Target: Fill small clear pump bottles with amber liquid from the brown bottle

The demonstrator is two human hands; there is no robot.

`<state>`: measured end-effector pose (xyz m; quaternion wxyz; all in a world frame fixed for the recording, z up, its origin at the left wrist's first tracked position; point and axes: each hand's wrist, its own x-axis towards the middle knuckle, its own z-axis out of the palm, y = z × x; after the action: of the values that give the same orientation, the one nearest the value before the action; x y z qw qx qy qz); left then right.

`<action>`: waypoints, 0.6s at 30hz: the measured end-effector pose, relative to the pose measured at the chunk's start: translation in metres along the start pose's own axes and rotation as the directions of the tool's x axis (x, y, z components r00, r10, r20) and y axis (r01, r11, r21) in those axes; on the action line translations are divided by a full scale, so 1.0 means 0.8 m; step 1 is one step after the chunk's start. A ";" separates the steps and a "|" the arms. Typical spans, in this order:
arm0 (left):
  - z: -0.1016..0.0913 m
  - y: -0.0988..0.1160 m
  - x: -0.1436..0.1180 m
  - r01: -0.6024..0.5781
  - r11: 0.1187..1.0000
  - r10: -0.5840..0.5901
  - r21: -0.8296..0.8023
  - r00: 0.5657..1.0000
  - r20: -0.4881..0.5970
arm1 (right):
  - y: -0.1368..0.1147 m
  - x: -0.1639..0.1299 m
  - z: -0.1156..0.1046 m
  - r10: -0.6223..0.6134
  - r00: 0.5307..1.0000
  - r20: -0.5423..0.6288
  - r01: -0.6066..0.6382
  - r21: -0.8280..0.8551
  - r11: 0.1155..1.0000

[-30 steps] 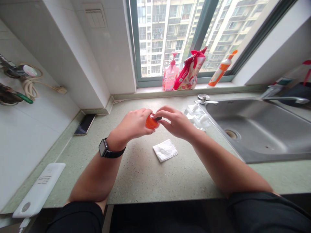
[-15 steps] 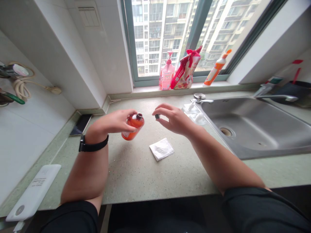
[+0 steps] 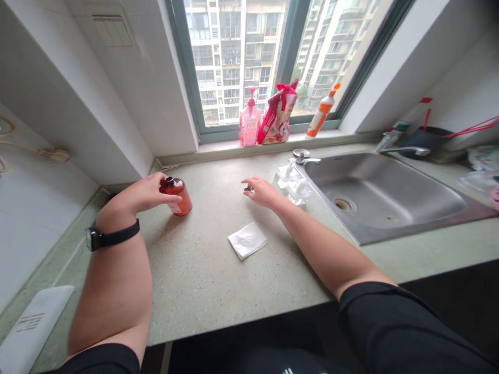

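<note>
My left hand (image 3: 142,195) grips a small orange bottle (image 3: 178,197) that stands upright and uncapped on the green countertop (image 3: 202,275), toward the left wall. My right hand (image 3: 260,191) rests low over the counter near the sink's left edge, pinching a small dark cap (image 3: 247,189) between thumb and fingers. A folded white tissue (image 3: 247,240) lies on the counter between my arms, nearer to me.
A steel sink (image 3: 374,195) with a tap (image 3: 401,150) fills the right side. Clear plastic packets (image 3: 292,182) lie by its left rim. On the window sill stand a pink pump bottle (image 3: 249,122), a red bag (image 3: 276,115) and an orange-capped bottle (image 3: 323,110). A white device (image 3: 31,324) lies at front left.
The cap came off the bottle. My left hand carried the bottle left and set it upright on the counter; my right hand moved down to the counter with the cap.
</note>
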<state>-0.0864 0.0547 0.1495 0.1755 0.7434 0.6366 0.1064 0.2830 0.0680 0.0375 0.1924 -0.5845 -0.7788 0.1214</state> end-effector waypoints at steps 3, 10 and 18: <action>0.000 -0.002 0.003 0.036 0.999 -0.037 0.025 0.998 0.040 | 0.004 0.002 0.011 0.040 0.999 0.018 -0.039 -0.038 0.998; -0.001 -0.002 0.001 0.076 0.994 -0.081 0.081 0.994 0.070 | 0.006 0.003 0.018 0.092 0.994 0.054 -0.087 -0.098 0.991; -0.001 0.000 0.000 0.057 0.997 -0.061 0.060 0.996 0.064 | 0.001 -0.003 0.016 0.095 0.992 0.077 -0.088 -0.090 0.992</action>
<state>-0.0868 0.0544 0.1502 0.1774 0.7322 0.6550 0.0581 0.2787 0.0666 0.0257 0.1294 -0.6220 -0.7628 0.1201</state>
